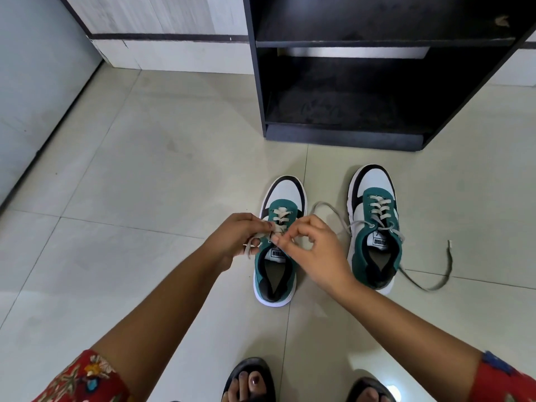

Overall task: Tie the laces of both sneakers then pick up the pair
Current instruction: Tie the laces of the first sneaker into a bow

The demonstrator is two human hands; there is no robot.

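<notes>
Two green, white and black sneakers stand side by side on the tiled floor, toes pointing away from me. Over the tongue of the left sneaker (277, 274) my left hand (235, 237) and my right hand (314, 250) both pinch its pale laces (280, 219). A short lace end hangs below my left fingers. The right sneaker (374, 227) stands untouched, and its grey laces (429, 287) trail loose over the floor on both sides.
A black open shelf unit (362, 134) stands on the floor just beyond the sneakers. A grey wall runs along the left, a white skirting at the back. My feet in black sandals (252, 378) are at the bottom edge.
</notes>
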